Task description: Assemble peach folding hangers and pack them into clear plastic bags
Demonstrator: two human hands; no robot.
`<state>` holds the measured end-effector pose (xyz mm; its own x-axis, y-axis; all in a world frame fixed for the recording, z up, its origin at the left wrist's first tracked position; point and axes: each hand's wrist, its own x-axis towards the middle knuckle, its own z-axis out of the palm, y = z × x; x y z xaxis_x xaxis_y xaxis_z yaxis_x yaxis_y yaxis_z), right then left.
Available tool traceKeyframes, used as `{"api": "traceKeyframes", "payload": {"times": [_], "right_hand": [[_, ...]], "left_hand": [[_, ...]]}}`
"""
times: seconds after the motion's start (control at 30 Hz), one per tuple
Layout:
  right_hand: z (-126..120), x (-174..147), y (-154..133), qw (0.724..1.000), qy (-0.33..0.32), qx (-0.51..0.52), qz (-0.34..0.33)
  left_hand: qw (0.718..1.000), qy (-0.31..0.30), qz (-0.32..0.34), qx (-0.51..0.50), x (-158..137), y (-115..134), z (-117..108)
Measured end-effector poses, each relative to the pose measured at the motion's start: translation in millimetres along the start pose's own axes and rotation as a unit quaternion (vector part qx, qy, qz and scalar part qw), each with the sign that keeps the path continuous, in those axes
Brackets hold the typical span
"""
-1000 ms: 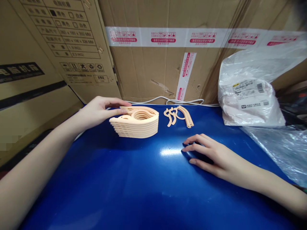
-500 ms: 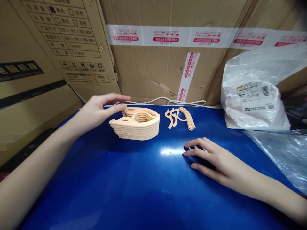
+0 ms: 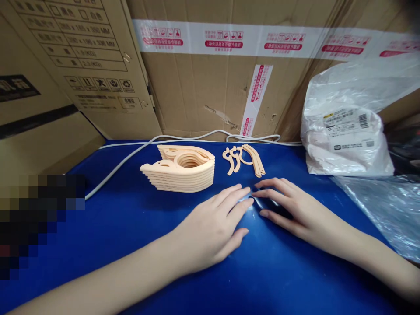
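My left hand (image 3: 216,223) is over the middle of the blue table (image 3: 203,284), its fingers stretched out and holding nothing. Facing it from the right, my right hand (image 3: 292,205) has its fingers apart and is likewise free of any object. The two sets of fingertips are close together. Behind my left hand stands a neat stack of peach-coloured folding hangers (image 3: 183,179), several layers high. To the right of that stack lie loose peach-coloured pieces (image 3: 254,161), some hook-shaped, some long and curved, with a ring-like part among them.
A white cable (image 3: 131,154) runs along the back of the table and down its left side. Large cardboard boxes (image 3: 197,92) wall off the back and left. A white plastic bag (image 3: 348,135) stands at the right, with clear plastic film (image 3: 380,214) before it.
My left hand has left the hanger stack and come right and nearer, beside my right hand. The right hand has barely moved. The view has shifted slightly.
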<state>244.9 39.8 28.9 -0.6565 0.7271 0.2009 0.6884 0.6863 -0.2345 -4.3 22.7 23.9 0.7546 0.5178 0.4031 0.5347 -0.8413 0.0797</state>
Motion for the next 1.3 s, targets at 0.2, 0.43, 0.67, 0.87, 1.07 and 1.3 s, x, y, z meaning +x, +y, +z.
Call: {"api": "traceKeyframes", "payload": {"times": [0.2,0.43,0.67,0.87,1.07,1.3], "right_hand": [[4.7,4.6,12.2,0.997,0.031,-0.058,0.028],[11.7,7.7,17.4,0.994,0.041,-0.09,0.041],[-0.7,2.3,1.3,0.996,0.029,-0.08,0.002],[-10.9,-15.9,-29.2,0.997,0.003,-0.064,-0.046],[-23.7,-18.1,-20.5,0.996,0.0,-0.077,-0.046],[-16.4,28.4,34.4,0.991,-0.006,-0.125,0.038]], "left_hand": [[0.989,-0.106,-0.101,0.003,28.8,-10.4,22.0],[0.979,-0.104,-0.171,0.022,61.6,-18.3,38.6],[0.977,-0.13,-0.168,-0.032,46.0,-9.1,31.8],[0.978,-0.16,-0.108,-0.084,10.0,16.5,10.7],[0.991,-0.113,-0.059,-0.049,-6.4,24.2,-2.1],[0.994,-0.068,-0.082,0.029,22.5,1.4,14.5]]}}
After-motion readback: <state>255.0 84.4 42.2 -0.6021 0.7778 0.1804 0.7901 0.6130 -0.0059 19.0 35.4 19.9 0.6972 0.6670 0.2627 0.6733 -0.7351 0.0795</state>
